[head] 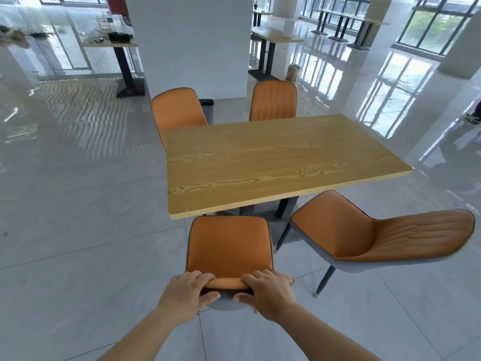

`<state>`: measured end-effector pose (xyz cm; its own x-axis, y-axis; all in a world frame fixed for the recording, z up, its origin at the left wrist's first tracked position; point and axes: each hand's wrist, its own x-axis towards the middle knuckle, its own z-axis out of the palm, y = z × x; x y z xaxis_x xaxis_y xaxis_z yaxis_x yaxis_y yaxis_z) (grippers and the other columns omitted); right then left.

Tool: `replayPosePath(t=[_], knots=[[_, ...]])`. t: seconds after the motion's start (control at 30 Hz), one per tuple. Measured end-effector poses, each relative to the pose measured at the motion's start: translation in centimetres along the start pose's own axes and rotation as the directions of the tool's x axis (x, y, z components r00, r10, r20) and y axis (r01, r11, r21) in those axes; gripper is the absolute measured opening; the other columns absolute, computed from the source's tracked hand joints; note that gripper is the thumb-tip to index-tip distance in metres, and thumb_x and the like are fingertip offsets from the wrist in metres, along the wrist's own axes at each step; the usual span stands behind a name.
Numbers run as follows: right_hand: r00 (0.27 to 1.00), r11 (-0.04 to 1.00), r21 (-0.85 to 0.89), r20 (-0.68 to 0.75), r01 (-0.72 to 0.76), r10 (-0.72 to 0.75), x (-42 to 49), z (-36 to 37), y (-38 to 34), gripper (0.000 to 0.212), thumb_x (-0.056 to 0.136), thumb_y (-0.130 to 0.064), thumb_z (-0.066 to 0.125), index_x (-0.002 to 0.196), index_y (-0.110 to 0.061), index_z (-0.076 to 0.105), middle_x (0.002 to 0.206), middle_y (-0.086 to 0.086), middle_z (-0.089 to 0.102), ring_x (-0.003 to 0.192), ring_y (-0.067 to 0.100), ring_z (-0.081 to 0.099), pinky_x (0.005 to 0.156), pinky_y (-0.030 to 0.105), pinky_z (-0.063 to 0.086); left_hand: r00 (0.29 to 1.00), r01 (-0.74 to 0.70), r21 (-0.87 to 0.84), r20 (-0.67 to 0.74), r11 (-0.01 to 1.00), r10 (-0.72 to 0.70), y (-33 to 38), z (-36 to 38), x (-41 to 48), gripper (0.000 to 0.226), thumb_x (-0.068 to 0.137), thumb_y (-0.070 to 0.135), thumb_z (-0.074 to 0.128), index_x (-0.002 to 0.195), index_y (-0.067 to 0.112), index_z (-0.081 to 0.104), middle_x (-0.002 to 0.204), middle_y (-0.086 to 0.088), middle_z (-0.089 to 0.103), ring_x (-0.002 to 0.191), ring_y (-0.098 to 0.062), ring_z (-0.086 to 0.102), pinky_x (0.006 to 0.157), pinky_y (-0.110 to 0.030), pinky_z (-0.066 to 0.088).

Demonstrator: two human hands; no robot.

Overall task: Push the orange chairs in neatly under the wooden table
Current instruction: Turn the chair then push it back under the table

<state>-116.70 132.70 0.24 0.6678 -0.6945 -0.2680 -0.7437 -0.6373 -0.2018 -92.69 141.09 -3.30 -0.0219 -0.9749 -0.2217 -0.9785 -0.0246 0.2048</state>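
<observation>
One worktop (pixel 273 162), four chairs: 11 o'clock chair (pixel 177 110), 12 o'clock chair (pixel 273 100), 4 o'clock chair (pixel 364 235), 6 o'clock chair (pixel 229 243). Left hand (pixel 187 291) and right hand (pixel 266 291) grip the last one's back.

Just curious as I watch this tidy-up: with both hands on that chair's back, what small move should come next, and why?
Probably a short straight push forward on the near chair. The left hand and right hand grip the top of its backrest, and its seat lies almost wholly outside the wooden table's near edge.
</observation>
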Motion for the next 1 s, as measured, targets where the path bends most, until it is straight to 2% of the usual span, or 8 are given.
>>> replayPosePath(t=[0.17, 0.3, 0.43, 0.57, 0.8, 0.9, 1.0], knots=[[0.998, 0.998, -0.009, -0.034, 0.057, -0.058, -0.4, 0.3, 1.4, 0.066, 0.086, -0.086, 0.025, 0.112, -0.033, 0.056, 0.105, -0.006, 0.065, 0.097, 0.022, 0.058, 0.087, 0.04, 0.043, 1.0, 0.021, -0.038, 0.0, 0.999, -0.021, 1.3, 0.3, -0.3, 0.097, 0.074, 0.093, -0.007, 0.138, 0.04, 0.043, 0.12, 0.014, 0.057, 0.107, -0.012, 0.053, 0.093, -0.031, 0.038], [0.995, 0.995, -0.016, -0.041, 0.095, -0.095, -1.1, 0.5, 3.2, 0.077, 0.081, -0.09, 0.019, 0.119, -0.033, 0.055, 0.108, -0.005, 0.065, 0.1, 0.023, 0.058, 0.091, 0.042, 0.043, 0.998, 0.053, -0.058, -0.028, 0.997, -0.055, 3.2, 1.0, -0.6, 0.098, 0.074, 0.094, -0.007, 0.138, 0.041, 0.044, 0.122, 0.014, 0.058, 0.108, -0.014, 0.054, 0.092, -0.034, 0.04], [0.992, 0.993, -0.02, -0.044, 0.116, -0.117, -1.8, 0.5, 4.9, 0.076, 0.082, -0.09, 0.019, 0.121, -0.036, 0.054, 0.108, -0.007, 0.065, 0.101, 0.02, 0.058, 0.096, 0.04, 0.042, 0.997, 0.074, -0.075, -0.03, 0.994, -0.076, 5.3, 1.0, -0.9, 0.105, 0.068, 0.096, -0.011, 0.139, 0.041, 0.043, 0.124, 0.013, 0.057, 0.111, -0.016, 0.053, 0.093, -0.036, 0.039], [0.988, 0.989, -0.025, -0.04, 0.146, -0.147, -2.5, 0.5, 6.3, 0.081, 0.078, -0.093, 0.016, 0.118, -0.035, 0.055, 0.102, -0.007, 0.064, 0.097, 0.019, 0.059, 0.091, 0.039, 0.044, 0.994, 0.096, -0.066, -0.038, 0.993, -0.099, 7.2, 1.5, -1.1, 0.108, 0.066, 0.095, -0.015, 0.139, 0.04, 0.042, 0.123, 0.011, 0.056, 0.112, -0.017, 0.052, 0.093, -0.035, 0.038], [0.983, 0.983, 0.001, -0.043, 0.181, -0.181, -3.5, 0.5, 8.6, 0.076, 0.079, -0.092, 0.024, 0.117, -0.035, 0.058, 0.1, -0.01, 0.066, 0.095, 0.016, 0.06, 0.091, 0.036, 0.044, 0.989, 0.132, -0.067, -0.065, 0.989, -0.136, 10.4, 2.2, -1.7, 0.111, 0.064, 0.092, -0.021, 0.138, 0.037, 0.04, 0.119, 0.009, 0.054, 0.112, -0.016, 0.051, 0.098, -0.037, 0.037], [0.98, 0.982, 0.026, -0.072, 0.186, -0.184, -3.9, 0.5, 9.2, 0.079, 0.076, -0.093, 0.023, 0.113, -0.034, 0.061, 0.097, -0.011, 0.067, 0.093, 0.015, 0.06, 0.089, 0.033, 0.04, 0.985, 0.14, -0.068, -0.092, 0.988, -0.146, 11.4, 2.4, -1.9, 0.111, 0.064, 0.091, -0.023, 0.135, 0.037, 0.043, 0.115, 0.008, 0.055, 0.108, -0.017, 0.054, 0.094, -0.037, 0.038], [0.978, 0.98, 0.031, -0.081, 0.196, -0.193, -4.4, 0.5, 9.5, 0.074, 0.079, -0.091, 0.028, 0.107, -0.032, 0.061, 0.094, -0.01, 0.066, 0.091, 0.016, 0.059, 0.085, 0.033, 0.035, 0.982, 0.145, -0.062, -0.117, 0.987, -0.151, 11.9, 2.9, -2.1, 0.108, 0.068, 0.092, -0.022, 0.133, 0.038, 0.046, 0.112, 0.009, 0.056, 0.104, -0.017, 0.055, 0.091, -0.036, 0.039]])
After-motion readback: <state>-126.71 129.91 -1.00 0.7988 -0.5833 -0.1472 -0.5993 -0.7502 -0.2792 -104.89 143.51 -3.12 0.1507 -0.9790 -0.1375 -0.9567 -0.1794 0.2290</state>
